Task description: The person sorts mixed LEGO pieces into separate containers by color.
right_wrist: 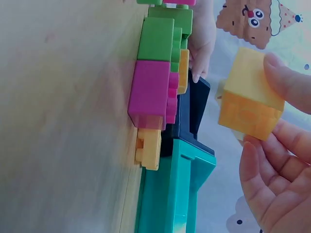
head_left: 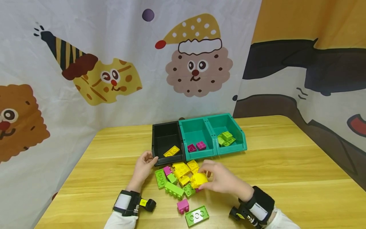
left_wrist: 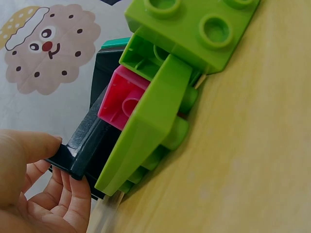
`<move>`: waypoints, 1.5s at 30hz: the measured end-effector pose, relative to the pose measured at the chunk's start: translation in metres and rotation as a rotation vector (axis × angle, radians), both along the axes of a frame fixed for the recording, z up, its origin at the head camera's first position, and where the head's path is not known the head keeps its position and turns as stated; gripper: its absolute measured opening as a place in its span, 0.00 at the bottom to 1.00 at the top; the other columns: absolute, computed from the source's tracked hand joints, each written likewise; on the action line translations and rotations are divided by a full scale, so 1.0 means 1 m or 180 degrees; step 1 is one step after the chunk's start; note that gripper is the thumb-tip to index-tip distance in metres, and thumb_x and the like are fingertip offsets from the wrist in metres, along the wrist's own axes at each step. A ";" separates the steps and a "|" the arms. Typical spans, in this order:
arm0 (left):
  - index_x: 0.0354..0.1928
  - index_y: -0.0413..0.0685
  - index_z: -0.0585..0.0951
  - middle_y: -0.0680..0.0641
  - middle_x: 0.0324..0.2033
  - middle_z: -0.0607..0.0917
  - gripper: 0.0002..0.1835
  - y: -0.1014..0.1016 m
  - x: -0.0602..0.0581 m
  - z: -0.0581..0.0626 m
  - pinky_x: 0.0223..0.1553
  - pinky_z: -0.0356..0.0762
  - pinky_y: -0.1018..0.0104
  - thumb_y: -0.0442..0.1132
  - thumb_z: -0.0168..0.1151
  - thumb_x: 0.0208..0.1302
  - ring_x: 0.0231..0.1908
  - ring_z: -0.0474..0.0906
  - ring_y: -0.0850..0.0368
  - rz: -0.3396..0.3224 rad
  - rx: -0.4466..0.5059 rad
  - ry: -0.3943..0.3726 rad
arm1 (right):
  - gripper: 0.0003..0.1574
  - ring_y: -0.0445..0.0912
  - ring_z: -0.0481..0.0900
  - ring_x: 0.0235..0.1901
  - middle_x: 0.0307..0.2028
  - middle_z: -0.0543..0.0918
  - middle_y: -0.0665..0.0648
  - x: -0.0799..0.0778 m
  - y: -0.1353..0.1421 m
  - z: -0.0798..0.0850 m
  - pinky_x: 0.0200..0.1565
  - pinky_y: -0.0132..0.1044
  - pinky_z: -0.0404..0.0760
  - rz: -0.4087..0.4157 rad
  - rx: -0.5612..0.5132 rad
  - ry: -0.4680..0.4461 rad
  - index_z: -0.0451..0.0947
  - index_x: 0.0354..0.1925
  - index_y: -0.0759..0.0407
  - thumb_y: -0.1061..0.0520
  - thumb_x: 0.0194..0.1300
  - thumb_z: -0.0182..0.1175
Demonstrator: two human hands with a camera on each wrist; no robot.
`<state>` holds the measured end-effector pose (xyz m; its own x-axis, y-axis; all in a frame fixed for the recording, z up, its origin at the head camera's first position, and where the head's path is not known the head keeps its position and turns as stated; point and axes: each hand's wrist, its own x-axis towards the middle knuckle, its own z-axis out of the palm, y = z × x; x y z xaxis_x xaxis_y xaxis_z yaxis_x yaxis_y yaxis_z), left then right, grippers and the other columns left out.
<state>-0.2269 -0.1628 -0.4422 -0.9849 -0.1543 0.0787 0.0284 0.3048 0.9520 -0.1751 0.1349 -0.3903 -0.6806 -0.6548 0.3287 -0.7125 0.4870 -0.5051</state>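
Observation:
My right hand (head_left: 218, 178) pinches a yellow building brick (head_left: 198, 180) between thumb and fingers, above the loose bricks. In the right wrist view that brick (right_wrist: 250, 92) is lifted off the table, thumb on one side and fingertips under it. With my left hand (head_left: 144, 167) I grip the front left corner of the black bin (head_left: 168, 161), thumb on top of the rim and fingers below, as the left wrist view shows. Inside that bin lies a yellow brick piece (head_left: 171, 151). More yellow bricks (head_left: 180, 170) lie in the pile right before the bin.
Two joined teal bins stand right of the black one: the middle bin (head_left: 197, 156) holds magenta bricks (head_left: 201, 145), the right bin (head_left: 233, 148) green bricks (head_left: 227, 136). Nearer me lie a long green brick (head_left: 174, 190), a pink brick (head_left: 183, 206) and a green plate (head_left: 197, 216).

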 end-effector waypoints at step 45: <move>0.41 0.37 0.74 0.48 0.31 0.74 0.09 0.001 -0.002 0.000 0.32 0.67 0.73 0.31 0.61 0.62 0.34 0.68 0.58 -0.0007 0.0103 0.0014 | 0.26 0.48 0.79 0.41 0.44 0.80 0.59 -0.080 -0.091 0.028 0.46 0.36 0.80 -0.0832 0.0617 -0.0023 0.77 0.53 0.64 0.60 0.55 0.68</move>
<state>-0.2288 -0.1615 -0.4419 -0.9849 -0.1545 0.0782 0.0334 0.2739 0.9612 -0.2547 0.0438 -0.3619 -0.8357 -0.5076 0.2097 -0.5476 0.7405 -0.3897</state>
